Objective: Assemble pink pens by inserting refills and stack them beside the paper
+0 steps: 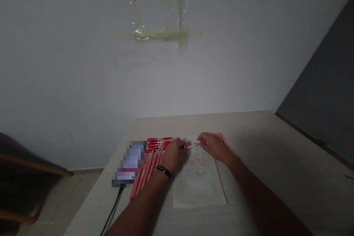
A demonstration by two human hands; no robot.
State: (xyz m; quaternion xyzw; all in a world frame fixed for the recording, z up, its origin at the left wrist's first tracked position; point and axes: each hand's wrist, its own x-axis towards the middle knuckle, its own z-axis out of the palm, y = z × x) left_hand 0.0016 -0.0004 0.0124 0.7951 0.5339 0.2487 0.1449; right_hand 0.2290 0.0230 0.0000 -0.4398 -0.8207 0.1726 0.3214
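Over the upper part of a pale sheet, my left hand and my right hand face each other a short way apart. A thin white-and-pink stick, much like a pen refill, spans the gap between them. The fingers of both hands are closed at its ends. A small red piece shows at my left fingertips; what it belongs to is unclear. Several red pens lie beside my left hand. Long pink sticks lie in a row by my left forearm, partly covered by it.
A blurred phone-like device with a black cable lies at the table's left side. More pink sticks lie behind my right hand. Beyond the table rises a wall with old tape on it.
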